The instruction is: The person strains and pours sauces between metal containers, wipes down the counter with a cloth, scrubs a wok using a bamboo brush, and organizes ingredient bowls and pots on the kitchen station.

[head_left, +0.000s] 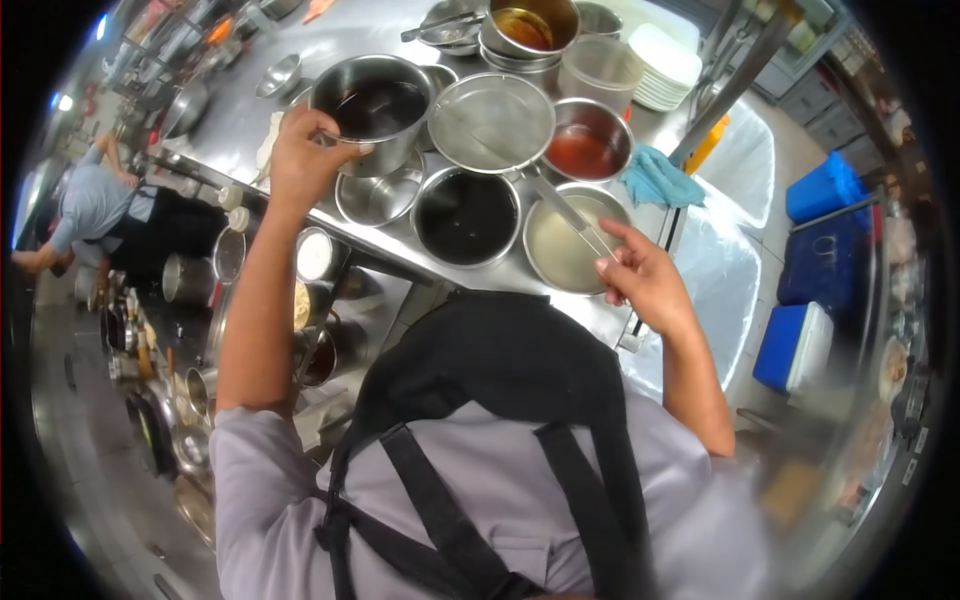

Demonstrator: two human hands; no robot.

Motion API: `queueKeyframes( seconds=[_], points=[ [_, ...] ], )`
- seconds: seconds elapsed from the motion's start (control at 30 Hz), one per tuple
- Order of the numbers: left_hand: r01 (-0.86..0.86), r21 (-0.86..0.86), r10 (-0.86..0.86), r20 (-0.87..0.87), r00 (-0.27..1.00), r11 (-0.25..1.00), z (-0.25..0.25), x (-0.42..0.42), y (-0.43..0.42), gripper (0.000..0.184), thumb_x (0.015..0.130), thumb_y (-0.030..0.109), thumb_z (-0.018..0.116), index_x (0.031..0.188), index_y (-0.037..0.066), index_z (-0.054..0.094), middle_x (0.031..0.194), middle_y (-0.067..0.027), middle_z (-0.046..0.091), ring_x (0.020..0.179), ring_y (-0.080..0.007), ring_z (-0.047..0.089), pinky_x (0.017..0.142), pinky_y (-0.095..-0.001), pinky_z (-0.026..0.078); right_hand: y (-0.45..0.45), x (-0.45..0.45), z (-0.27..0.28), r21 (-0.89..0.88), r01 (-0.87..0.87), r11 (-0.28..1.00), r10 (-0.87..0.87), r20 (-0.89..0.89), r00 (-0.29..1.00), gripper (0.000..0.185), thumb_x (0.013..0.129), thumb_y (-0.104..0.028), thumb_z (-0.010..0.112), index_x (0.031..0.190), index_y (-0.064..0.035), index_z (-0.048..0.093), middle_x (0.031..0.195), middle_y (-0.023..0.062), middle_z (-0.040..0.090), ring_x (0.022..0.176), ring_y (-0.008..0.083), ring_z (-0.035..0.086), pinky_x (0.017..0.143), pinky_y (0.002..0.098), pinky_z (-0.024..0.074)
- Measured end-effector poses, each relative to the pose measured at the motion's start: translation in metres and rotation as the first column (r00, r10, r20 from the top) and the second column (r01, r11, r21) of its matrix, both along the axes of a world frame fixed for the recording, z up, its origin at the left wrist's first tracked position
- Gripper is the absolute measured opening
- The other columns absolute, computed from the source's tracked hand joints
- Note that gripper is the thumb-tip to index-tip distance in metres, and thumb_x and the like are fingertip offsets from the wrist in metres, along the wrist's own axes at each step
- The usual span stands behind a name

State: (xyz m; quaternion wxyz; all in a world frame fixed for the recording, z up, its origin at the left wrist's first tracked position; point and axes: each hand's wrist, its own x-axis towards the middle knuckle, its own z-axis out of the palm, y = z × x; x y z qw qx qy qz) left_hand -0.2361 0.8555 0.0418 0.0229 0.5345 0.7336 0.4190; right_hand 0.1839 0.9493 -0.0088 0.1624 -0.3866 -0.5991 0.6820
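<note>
My left hand (302,162) grips the rim of a steel container (402,150) with dark liquid inside, lifted above an open steel pot (378,196). Fingers of my right hand (645,272) close on the handle of a round mesh strainer (492,122). The strainer's bowl hangs level over the far rim of a pot of black liquid (466,217). Below the handle stands a pot of pale, cloudy liquid (560,240). Just right of the mesh is a container of red liquid (585,148).
A blue cloth (660,178) lies at the table's right edge, near stacked white plates (665,65). A clear plastic tub (600,68) and a pot with brown residue (530,28) stand behind. Another person (105,205) works at the left. Blue coolers (790,345) stand on the right.
</note>
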Motion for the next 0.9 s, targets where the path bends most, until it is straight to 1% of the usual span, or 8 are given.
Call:
queueKeyframes(
  seconds=[0.07,0.2,0.27,0.3,0.37,0.47,0.7,0.9],
  points=[
    [0.015,-0.011,-0.017,-0.119,0.993,1.000,0.006,0.004,0.006,0.037,0.056,0.012,0.087,0.072,0.005,0.055,0.096,-0.0062,0.057,0.091,-0.0228,0.056,0.079,-0.0320,0.044,-0.004,0.001,-0.006,0.054,0.009,0.998,-0.010,0.016,1.000,0.049,0.090,-0.008,0.061,0.136,0.0015,0.046,0.072,-0.0011,0.052,0.054,0.0054,0.049,0.049,0.0206,0.0403],
    [0.043,-0.004,-0.043,-0.174,0.984,0.999,0.009,0.008,0.017,0.037,0.056,0.012,0.087,0.073,0.005,0.055,0.097,-0.0082,0.057,0.094,-0.0284,0.056,0.083,-0.0353,0.045,-0.011,-0.004,-0.017,0.135,0.050,0.990,-0.051,0.008,0.999,0.042,0.090,-0.008,0.061,0.131,0.0000,0.052,0.069,-0.0034,0.049,0.052,0.0039,0.046,0.047,0.0203,0.0368],
    [-0.006,-0.078,-0.014,-0.243,0.970,0.997,0.016,0.016,0.019,0.037,0.056,0.012,0.087,0.075,0.005,0.056,0.103,-0.0127,0.059,0.102,-0.0336,0.056,0.087,-0.0387,0.045,-0.014,-0.006,-0.019,0.176,0.073,0.982,-0.076,0.009,0.997,0.039,0.091,-0.007,0.060,0.129,-0.0008,0.055,0.065,-0.0046,0.047,0.050,0.0034,0.044,0.047,0.0200,0.0352],
    [-0.001,-0.081,-0.019,-0.244,0.970,0.997,0.016,0.016,0.021,0.037,0.056,0.012,0.087,0.075,0.005,0.056,0.103,-0.0127,0.059,0.102,-0.0336,0.056,0.087,-0.0387,0.045,-0.014,-0.006,-0.020,0.173,0.078,0.982,-0.080,0.007,0.997,0.039,0.091,-0.007,0.060,0.129,-0.0008,0.055,0.065,-0.0046,0.047,0.050,0.0034,0.044,0.047,0.0200,0.0352],
    [0.005,-0.094,-0.032,-0.283,0.959,0.996,0.014,0.013,0.026,0.039,0.055,0.012,0.087,0.077,0.004,0.056,0.111,-0.0177,0.059,0.108,-0.0365,0.055,0.091,-0.0410,0.044,-0.013,-0.006,-0.025,0.262,0.053,0.964,-0.060,0.020,0.998,0.038,0.091,-0.006,0.059,0.128,-0.0002,0.055,0.063,-0.0055,0.045,0.049,0.0032,0.043,0.047,0.0203,0.0346],
    [0.020,-0.090,-0.047,-0.306,0.951,0.996,0.010,0.010,0.032,0.041,0.055,0.013,0.088,0.078,0.003,0.056,0.117,-0.0218,0.058,0.113,-0.0389,0.054,0.093,-0.0425,0.043,-0.013,-0.005,-0.027,0.268,0.047,0.962,-0.050,0.006,0.999,0.038,0.091,-0.006,0.058,0.128,0.0001,0.055,0.063,-0.0056,0.045,0.049,0.0030,0.043,0.047,0.0205,0.0342],
    [0.001,-0.121,-0.039,-0.314,0.948,0.993,0.021,0.031,0.039,0.040,0.055,0.011,0.088,0.077,0.003,0.056,0.116,-0.0171,0.059,0.105,-0.0360,0.057,0.087,-0.0412,0.047,-0.013,-0.005,-0.029,0.236,0.028,0.971,-0.026,-0.013,1.000,0.037,0.092,-0.004,0.056,0.129,0.0007,0.053,0.063,-0.0050,0.044,0.049,0.0031,0.043,0.048,0.0201,0.0363],
    [-0.022,-0.180,-0.027,-0.266,0.964,0.983,0.026,0.038,0.042,0.040,0.055,0.009,0.087,0.077,0.002,0.055,0.117,-0.0143,0.059,0.101,-0.0333,0.059,0.079,-0.0393,0.050,-0.017,-0.009,-0.026,0.072,0.020,0.997,-0.013,-0.095,0.995,0.039,0.093,-0.002,0.053,0.132,0.0018,0.050,0.065,-0.0038,0.044,0.052,0.0042,0.045,0.049,0.0206,0.0397]
  ],
)
